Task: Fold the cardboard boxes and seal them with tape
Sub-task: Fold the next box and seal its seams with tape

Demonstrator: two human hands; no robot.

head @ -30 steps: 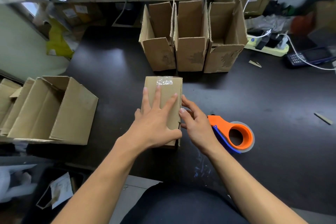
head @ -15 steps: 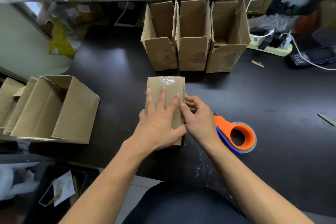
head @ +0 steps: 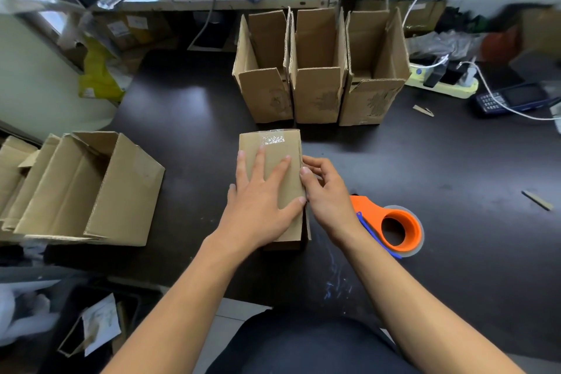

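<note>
A small cardboard box (head: 287, 146) lies on its side on the dark table, with a crumpled strip of clear tape (head: 273, 140) over its far end. My left hand (head: 261, 194) presses flat on its top face, fingers straight and spread. My right hand (head: 326, 191) sits against the box's right edge, its fingers curled round that edge. An orange tape dispenser (head: 391, 226) with a blue blade guard lies on the table just right of my right wrist, untouched.
Three upright boxes (head: 318, 94) with raised flaps stand in a row behind. A larger open box (head: 91, 191) lies on its side at the left on flattened cardboard. A power strip (head: 440, 82), a handset (head: 513, 100) and cables sit far right. The dark table (head: 455, 167) spreads rightward.
My right hand has slid forward along the box's right edge and its fingers have curled more. My left hand stays flat on top.
</note>
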